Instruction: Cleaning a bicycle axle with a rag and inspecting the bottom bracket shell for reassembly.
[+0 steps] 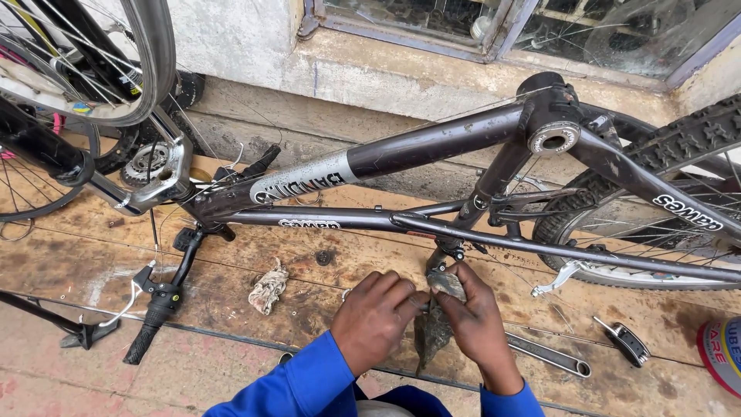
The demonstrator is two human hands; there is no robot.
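Pinching together over a dark, greasy rag (434, 328), the fingers of both hands meet just below the upturned bicycle's seat post clamp (449, 251); the left hand (377, 315) curls its fingers narrow against the rag's upper edge, and the right hand (477, 320) wraps thumb and fingers around a small grey part (448, 284) at the top of the rag; whether that part is held by one hand alone cannot be told. Both wrists come out of bright blue sleeves (297, 386). The rag hangs down between the hands onto the worn wooden boards (93, 262). Above them runs the dark bicycle frame (432, 150), lying upside down, with a silver-white label band (302, 178) wrapped round its thick tube near the head end, and a smaller white label (309, 224) on the thinner tube below it; a white label (689, 212) also sits on the stay at the right. A crumpled pale rag (268, 286) lies on the boards left of the hands; a flat spanner (549, 356) lies right of them, near a small black clip (627, 342). A round tin with a red, white and blue label (725, 355) shows at the right edge. The black handlebar grip (150, 328) rests at the left.
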